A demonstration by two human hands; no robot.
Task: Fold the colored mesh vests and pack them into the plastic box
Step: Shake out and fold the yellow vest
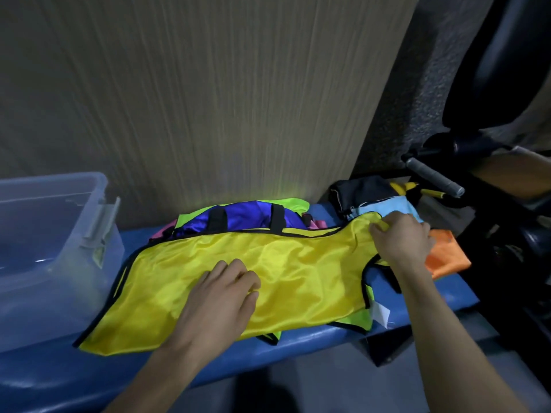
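Note:
A yellow mesh vest (298, 263) with black trim lies spread flat across the blue bench (328, 341). My left hand (222, 296) rests on its middle with fingers relaxed. My right hand (402, 239) pinches the vest's shoulder strap at the right end. Behind it lies a pile of other vests: a blue one (247, 217) over a lime green one (286, 204) and a pink one (317, 223). An orange vest (447, 254) and a light blue one (387, 208) lie to the right. The clear plastic box (50, 248) stands at the bench's left end.
A wood-grain wall panel (208, 99) rises directly behind the bench. Dark exercise equipment with a grey handle (435, 177) crowds the right side. A black cloth (360, 192) lies at the back right. The bench's front edge runs just below the vest.

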